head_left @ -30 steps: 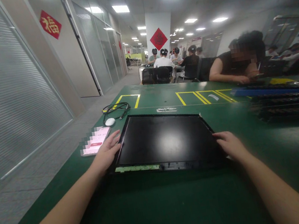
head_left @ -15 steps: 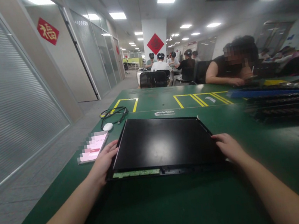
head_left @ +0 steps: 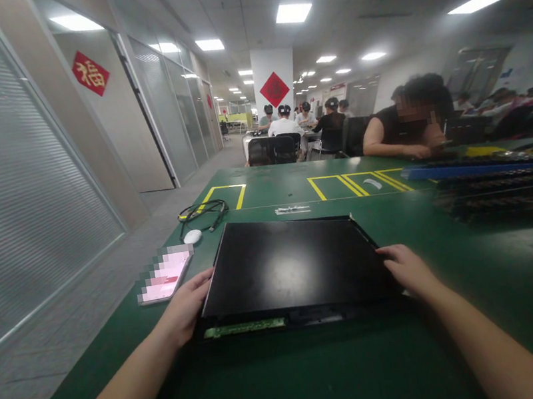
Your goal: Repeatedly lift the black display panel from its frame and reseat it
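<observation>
Black and glossy, the flat panel (head_left: 291, 263) lies in the middle of the green table (head_left: 296, 383), close to the person's near edge, with a ceiling light reflected on its face. The left hand (head_left: 185, 307) clasps its left side near the front corner, and the right hand (head_left: 409, 268) clasps the right side, fingers laid along the rim. Holding it at opposite edges keeps the fingers off the shiny face and balances so wide and thin a piece. A green circuit strip (head_left: 244, 328) shows along the front edge, below the dark surface. The panel seems to rest on a frame underneath, though the blur makes that hard to tell.

A phone (head_left: 165, 281) lies just left of the left hand, within easy reach (its screen is pink and illegible). Beyond it sit a small white puck (head_left: 192, 236) and a coiled black cable (head_left: 200, 210), clear of the panel. Yellow tape boxes (head_left: 345, 183) mark bays further up the table. Dark stacked trays (head_left: 507, 188) stand to the right, where a seated person (head_left: 411, 126) leans on the table.

As for writing, a red diamond sign (head_left: 90, 73) on the left wall bears the gold character 福. The pillar's red diamond (head_left: 274, 89) is too small to read, as is a white label strip (head_left: 292, 209) on the table.
</observation>
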Demonstrator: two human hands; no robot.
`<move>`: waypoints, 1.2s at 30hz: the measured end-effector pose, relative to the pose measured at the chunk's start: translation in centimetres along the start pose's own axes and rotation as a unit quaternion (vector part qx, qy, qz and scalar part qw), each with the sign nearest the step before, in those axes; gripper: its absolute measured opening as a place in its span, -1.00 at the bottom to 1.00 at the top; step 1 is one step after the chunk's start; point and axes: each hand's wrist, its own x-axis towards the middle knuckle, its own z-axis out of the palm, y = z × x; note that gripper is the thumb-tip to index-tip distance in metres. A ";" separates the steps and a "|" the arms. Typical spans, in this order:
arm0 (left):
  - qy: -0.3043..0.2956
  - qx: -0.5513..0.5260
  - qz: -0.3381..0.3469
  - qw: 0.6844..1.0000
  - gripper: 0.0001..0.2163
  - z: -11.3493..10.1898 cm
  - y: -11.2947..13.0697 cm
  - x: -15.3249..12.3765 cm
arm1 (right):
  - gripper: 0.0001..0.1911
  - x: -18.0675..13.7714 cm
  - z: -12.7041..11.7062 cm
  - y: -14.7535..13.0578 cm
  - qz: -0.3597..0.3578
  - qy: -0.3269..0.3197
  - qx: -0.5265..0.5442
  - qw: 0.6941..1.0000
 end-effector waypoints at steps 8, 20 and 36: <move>-0.004 0.039 0.013 0.999 -0.63 0.4 0.4 -0.6 | -0.61 0.2 0.0 0.4 0.004 -0.008 -0.008 1.000; -0.025 0.014 0.055 0.998 -0.73 -0.3 0.0 0.0 | -0.61 0.4 0.1 0.7 -0.012 -0.009 -0.025 1.000; -0.088 0.028 0.154 0.984 -0.41 -0.5 -0.1 -0.3 | -0.41 0.1 -0.7 -0.6 0.051 -0.007 0.044 0.998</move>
